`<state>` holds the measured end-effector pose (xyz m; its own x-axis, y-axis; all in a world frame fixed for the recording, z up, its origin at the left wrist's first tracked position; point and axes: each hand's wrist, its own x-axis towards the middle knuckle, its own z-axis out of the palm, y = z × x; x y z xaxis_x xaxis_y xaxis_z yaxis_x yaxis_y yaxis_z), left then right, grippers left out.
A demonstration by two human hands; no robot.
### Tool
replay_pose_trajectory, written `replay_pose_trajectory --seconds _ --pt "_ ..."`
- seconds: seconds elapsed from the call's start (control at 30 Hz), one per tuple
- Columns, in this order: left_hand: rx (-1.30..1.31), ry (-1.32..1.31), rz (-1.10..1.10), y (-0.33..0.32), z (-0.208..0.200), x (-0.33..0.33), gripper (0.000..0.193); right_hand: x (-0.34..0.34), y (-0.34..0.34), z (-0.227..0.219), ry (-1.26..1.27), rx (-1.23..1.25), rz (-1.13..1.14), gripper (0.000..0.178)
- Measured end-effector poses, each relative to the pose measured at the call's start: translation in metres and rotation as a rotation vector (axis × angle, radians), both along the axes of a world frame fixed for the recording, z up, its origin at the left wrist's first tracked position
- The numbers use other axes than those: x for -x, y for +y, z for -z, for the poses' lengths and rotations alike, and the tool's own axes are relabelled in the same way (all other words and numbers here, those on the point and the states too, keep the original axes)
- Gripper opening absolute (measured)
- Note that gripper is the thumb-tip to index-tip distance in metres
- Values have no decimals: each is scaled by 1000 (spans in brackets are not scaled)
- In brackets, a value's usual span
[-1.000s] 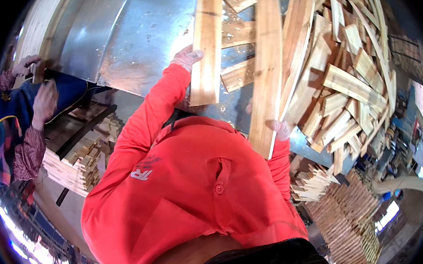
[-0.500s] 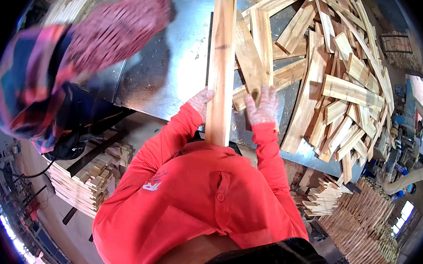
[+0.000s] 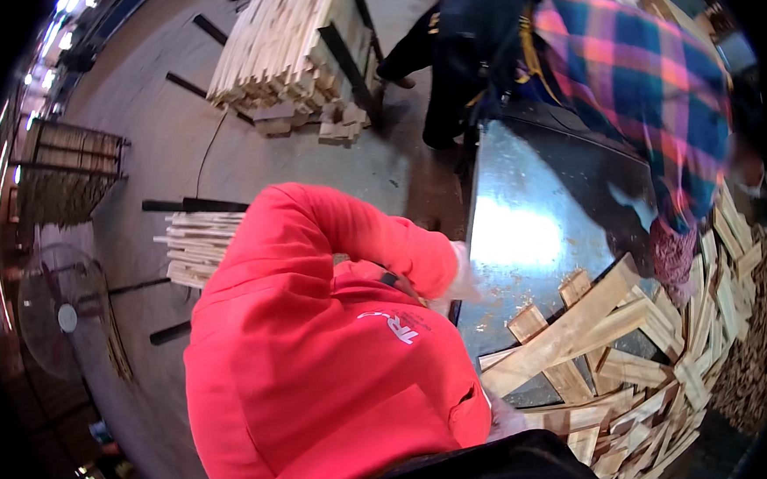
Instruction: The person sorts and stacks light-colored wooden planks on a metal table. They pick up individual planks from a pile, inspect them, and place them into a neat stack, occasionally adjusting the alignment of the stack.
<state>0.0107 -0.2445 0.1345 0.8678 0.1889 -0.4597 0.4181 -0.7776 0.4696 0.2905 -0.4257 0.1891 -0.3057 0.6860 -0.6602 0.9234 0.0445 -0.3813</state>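
Observation:
My left hand [image 3: 463, 277], in a pale thin glove, is at the near edge of the metal table [image 3: 508, 192]. Its fingers are blurred and partly hidden by my red sleeve. Low beside my body, my right hand [image 3: 505, 418] shows only as a pale blurred patch, close to the near end of a long wooden board [image 3: 564, 327]. Whether it touches that board I cannot tell. The board lies slanted over several shorter wooden pieces [image 3: 568, 381].
A co-worker in a plaid shirt [image 3: 628, 66] leans over the table's far side, a gloved hand [image 3: 673, 257] at the heap of boards [image 3: 705, 334]. Stacked planks [image 3: 288, 48] stand on the floor at the back left, another stack [image 3: 195, 248] beside me. A fan [image 3: 68, 318] stands far left.
My view has swung to the left. My left hand has come off the long board it was holding; my right hand has dropped close to my body. The co-worker now reaches toward the heap.

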Motion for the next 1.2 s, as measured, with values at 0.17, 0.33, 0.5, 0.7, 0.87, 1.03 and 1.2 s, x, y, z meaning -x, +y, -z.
replay_pose_trajectory --seconds 0.17,0.33,0.5,0.7,0.87,1.03,1.2 --pt "86 -23 -403 -26 -61 109 33 68 104 -40 -41 -510 -387 35" --pt "-313 -634 -1194 -63 -18 272 30 172 194 -82 471 -1426 -335 40" --pt "-499 -158 -2047 86 -2 421 42 219 217 11 685 -1080 583 38" --pt "-495 188 -2130 289 133 593 63 238 179 120 250 -647 467 36" --pt "-283 -142 -1702 383 225 606 60 216 130 143 -254 -663 523 43" --pt "-429 -230 -1579 344 197 590 48 103 116 153 -544 -734 1022 69" --pt "-330 -618 -1761 180 130 429 39 36 119 143 -878 -144 1285 116"
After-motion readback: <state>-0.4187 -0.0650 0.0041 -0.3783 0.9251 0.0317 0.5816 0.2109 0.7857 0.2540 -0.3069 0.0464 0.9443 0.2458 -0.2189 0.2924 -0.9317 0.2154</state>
